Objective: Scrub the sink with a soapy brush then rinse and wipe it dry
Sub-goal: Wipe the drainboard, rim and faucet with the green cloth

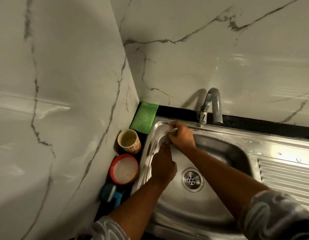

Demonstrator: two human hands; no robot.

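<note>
Rinsing seems the step; left hand [163,168] lies flat on the stainless sink's [219,149] left rim, gripping nothing; right hand's [182,136] grip is blurred, cannot tell; blue brush [112,194] lies aside; sweep suds steadily toward the drain [192,179].

The sink [219,172] rim at 10 o'clock from the drain [191,179] is smeared by motion blur, and its surface detail is unreadable. The fingertips of the left hand [163,168] merge into that blur, so their posture is undetermined. The right hand [182,135], at 12 o'clock, shows a pale streak at its fingers; held item or glare cannot be told. The left forearm covers part of the blue brush [110,193] at 9 o'clock. The drainboard [287,175] at 3 o'clock is cut by the picture edge.
</note>
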